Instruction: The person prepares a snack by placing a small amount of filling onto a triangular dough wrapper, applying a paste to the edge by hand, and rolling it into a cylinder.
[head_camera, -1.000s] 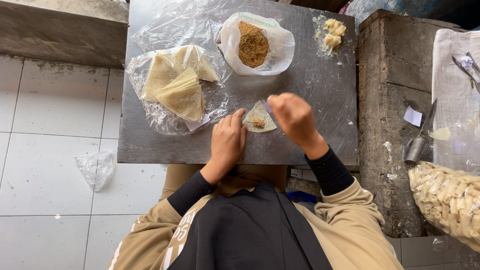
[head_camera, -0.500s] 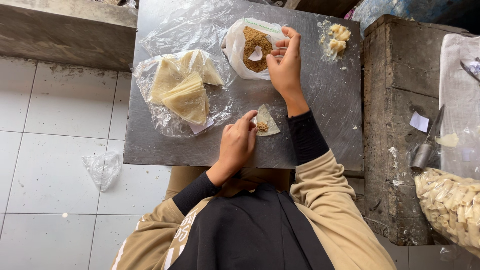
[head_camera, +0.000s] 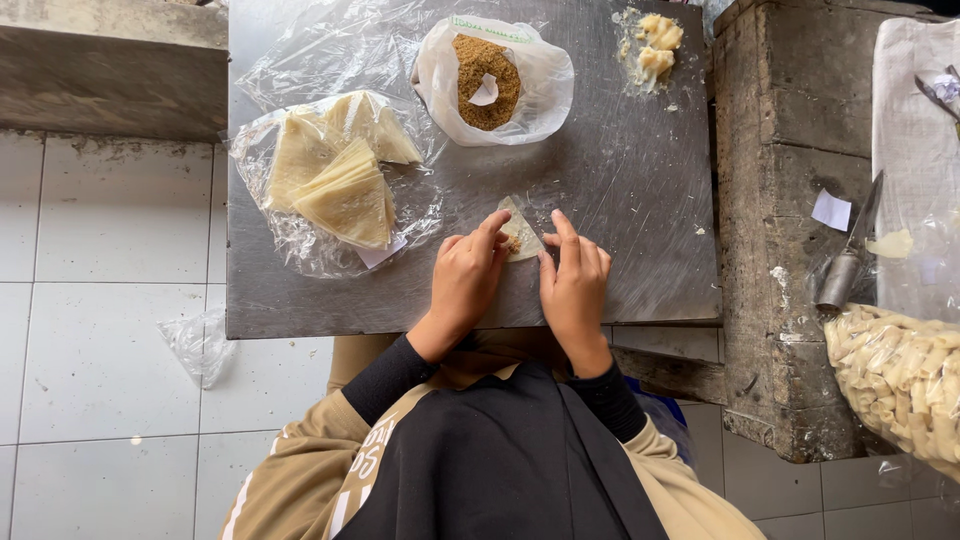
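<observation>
The table (head_camera: 640, 200) is brushed metal with a dull sheen. Glossy, crinkled clear plastic (head_camera: 300, 240) wraps matt, smooth pastry sheets (head_camera: 340, 190).

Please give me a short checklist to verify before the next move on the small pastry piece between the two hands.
1. Both hands on the pastry piece: ok; left hand and right hand touch its edges.
2. Filling inside the piece: ok, a brown bit shows at its left side.
3. Bag of brown filling open: ok, a white scoop lies in it.
4. Stack of wrapper sheets at hand: ok, on plastic at the left.
5. Piece sealed: cannot tell, fingers cover it.
</observation>
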